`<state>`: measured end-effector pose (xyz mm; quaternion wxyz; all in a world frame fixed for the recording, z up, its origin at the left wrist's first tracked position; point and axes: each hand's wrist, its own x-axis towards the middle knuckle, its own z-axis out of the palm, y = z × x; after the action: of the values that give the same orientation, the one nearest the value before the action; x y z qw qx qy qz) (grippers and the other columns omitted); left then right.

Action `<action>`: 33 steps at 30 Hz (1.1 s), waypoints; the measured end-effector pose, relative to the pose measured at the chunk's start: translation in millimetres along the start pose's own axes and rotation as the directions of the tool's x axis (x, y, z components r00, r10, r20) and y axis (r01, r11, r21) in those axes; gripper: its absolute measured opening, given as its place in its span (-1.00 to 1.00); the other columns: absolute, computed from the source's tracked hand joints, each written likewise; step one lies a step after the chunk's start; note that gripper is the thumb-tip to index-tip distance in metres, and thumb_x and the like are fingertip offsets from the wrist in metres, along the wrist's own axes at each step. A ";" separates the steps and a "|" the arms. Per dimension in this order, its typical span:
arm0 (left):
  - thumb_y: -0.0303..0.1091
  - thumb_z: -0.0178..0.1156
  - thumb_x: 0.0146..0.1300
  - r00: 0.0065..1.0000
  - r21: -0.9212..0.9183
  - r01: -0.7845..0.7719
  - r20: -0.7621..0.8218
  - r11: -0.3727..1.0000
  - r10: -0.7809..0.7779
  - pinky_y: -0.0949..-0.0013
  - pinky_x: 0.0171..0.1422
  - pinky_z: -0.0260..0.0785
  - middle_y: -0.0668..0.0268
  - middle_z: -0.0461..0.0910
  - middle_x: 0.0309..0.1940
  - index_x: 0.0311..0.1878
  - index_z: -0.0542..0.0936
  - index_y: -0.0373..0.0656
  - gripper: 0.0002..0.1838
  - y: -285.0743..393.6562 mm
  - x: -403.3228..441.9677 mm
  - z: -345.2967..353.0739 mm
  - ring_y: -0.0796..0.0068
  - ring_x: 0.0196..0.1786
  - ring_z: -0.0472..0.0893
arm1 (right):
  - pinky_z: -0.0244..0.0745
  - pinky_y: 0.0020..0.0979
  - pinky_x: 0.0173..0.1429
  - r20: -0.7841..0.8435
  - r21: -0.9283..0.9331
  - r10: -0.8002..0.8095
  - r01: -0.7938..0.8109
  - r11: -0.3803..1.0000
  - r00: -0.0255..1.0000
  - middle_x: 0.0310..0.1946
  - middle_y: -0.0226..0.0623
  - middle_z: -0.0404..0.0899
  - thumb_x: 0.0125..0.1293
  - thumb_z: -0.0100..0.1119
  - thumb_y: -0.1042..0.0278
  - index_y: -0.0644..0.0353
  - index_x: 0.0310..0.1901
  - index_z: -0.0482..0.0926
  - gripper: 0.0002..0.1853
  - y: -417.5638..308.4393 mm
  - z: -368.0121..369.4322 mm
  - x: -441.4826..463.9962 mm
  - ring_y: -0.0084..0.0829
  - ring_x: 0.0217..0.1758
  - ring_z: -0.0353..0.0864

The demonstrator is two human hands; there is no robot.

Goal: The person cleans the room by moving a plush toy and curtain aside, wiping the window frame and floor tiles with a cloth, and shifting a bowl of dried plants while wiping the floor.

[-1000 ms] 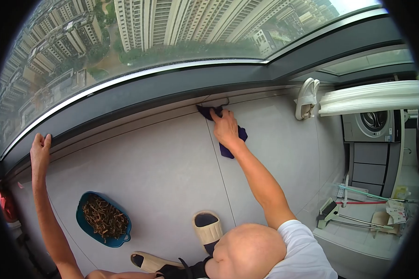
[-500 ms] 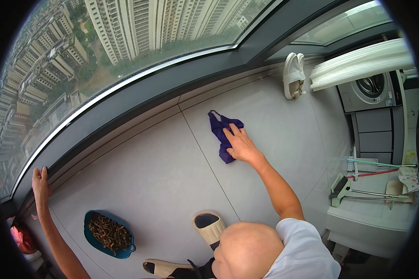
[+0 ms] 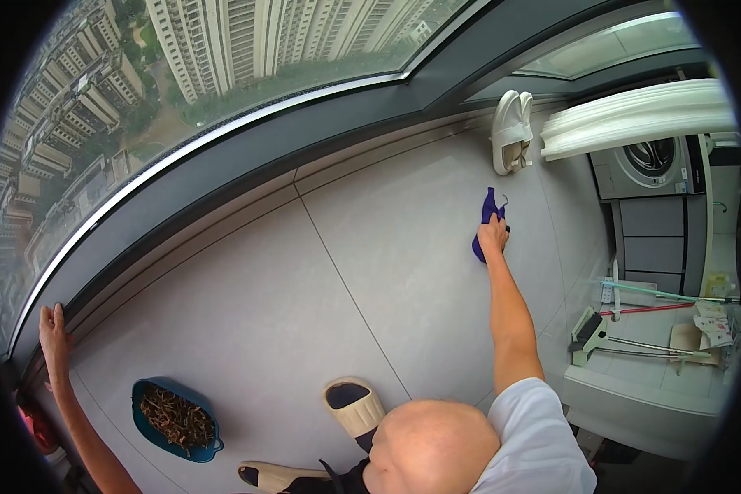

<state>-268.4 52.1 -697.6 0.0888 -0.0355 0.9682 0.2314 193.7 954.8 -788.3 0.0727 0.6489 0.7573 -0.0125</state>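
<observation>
On the right side of the floor, my right hand (image 3: 492,236) presses on a bunched purple cloth (image 3: 489,206) with its fingers closed into the fabric. The cloth has a thin strap or loop at its far end, and part of it is hidden under the hand. Far to the left, my left hand (image 3: 53,329) holds the edge of the dark window ledge (image 3: 123,265), its fingers bent over the top. Below that arm, a blue plastic basket (image 3: 208,451) full of dry brown strips stands on the grey tiles.
White shoes (image 3: 510,136) lean against the wall near a folded white drying rack or blind (image 3: 638,119). A washing machine (image 3: 650,160) stands at the right. A broom (image 3: 589,336) and poles lie on a low ledge. Beige slippers (image 3: 352,405) are on my feet.
My right hand has moved the purple cloth across the floor to the right, towards the white shoes. Its fingers, spread before, are now closer together. My left hand stays on the ledge.
</observation>
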 end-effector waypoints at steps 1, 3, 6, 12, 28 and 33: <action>0.01 0.06 0.57 1.000 -0.040 0.013 0.013 0.999 -0.013 0.47 -0.64 0.12 0.43 0.23 -0.53 -0.29 0.27 -0.05 -0.60 -5.9 3.6 0.1 0.65 -0.65 0.30 | 0.30 0.09 0.48 0.000 -0.013 -0.005 0.005 1.000 1.000 0.53 -0.12 0.23 0.39 -0.08 0.31 0.03 0.50 0.33 -0.39 -15.3 -4.8 3.4 0.16 0.49 0.25; 0.00 0.06 0.58 1.000 -0.044 0.017 0.015 0.999 -0.016 0.48 -0.64 0.10 0.44 0.22 -0.53 -0.29 0.26 -0.04 -0.61 -10.8 4.6 -0.6 0.66 -0.65 0.28 | 0.27 0.09 0.50 0.004 -0.016 -0.042 0.042 0.999 0.999 0.53 -0.13 0.22 0.39 -0.08 0.27 0.06 0.50 0.33 -0.38 -45.9 -17.9 7.9 0.17 0.50 0.23; 0.00 0.06 0.59 1.000 -0.072 0.010 0.004 0.997 -0.010 0.49 -0.63 0.08 0.47 0.18 -0.52 -0.29 0.26 -0.03 -0.61 -11.1 1.9 -1.0 0.68 -0.65 0.26 | 0.21 0.10 0.52 -0.038 -0.004 -0.254 0.254 0.967 0.966 0.53 -0.08 0.21 0.35 -0.04 0.26 0.12 0.48 0.35 -0.37 -71.4 -16.7 20.4 0.18 0.51 0.21; 0.02 0.07 0.58 1.000 -0.074 0.027 0.010 0.997 -0.026 0.52 -0.60 0.11 0.53 0.12 -0.51 -0.29 0.27 0.00 -0.62 -26.5 2.9 -6.8 0.73 -0.62 0.23 | 0.14 0.09 0.56 -0.212 -0.133 -0.806 0.800 0.585 0.553 0.50 0.06 0.23 0.27 0.00 0.36 0.17 0.44 0.40 -0.36 -100.7 -4.4 26.0 0.17 0.53 0.19; 0.09 0.10 0.55 0.995 -0.154 0.093 -0.018 0.984 -0.097 0.57 -0.45 0.23 0.54 0.21 -0.45 -0.14 0.43 -0.04 -0.63 -30.9 -10.6 -6.3 0.74 -0.49 0.34 | 0.33 0.03 0.44 -0.186 0.066 -0.645 0.664 0.745 0.742 0.33 0.40 0.36 0.37 -0.03 0.20 0.34 0.35 0.48 -0.42 -109.8 -7.4 68.1 0.32 0.38 0.37; 0.07 0.15 0.53 0.986 -0.172 0.077 -0.130 0.982 -0.100 0.59 -0.51 0.15 0.56 0.19 -0.49 -0.19 0.40 0.00 -0.64 -32.8 -10.0 -0.4 0.78 -0.54 0.30 | 0.28 -0.02 0.50 -0.263 -0.017 -0.690 0.711 0.703 0.675 0.37 0.37 0.32 0.37 -0.02 0.20 0.36 0.38 0.44 -0.40 -95.0 9.2 57.4 0.24 0.43 0.32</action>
<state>-255.0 22.9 -709.9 0.0284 -0.1017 0.9468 0.3041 92.6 995.1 -811.8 -0.0615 0.3078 0.9494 0.0096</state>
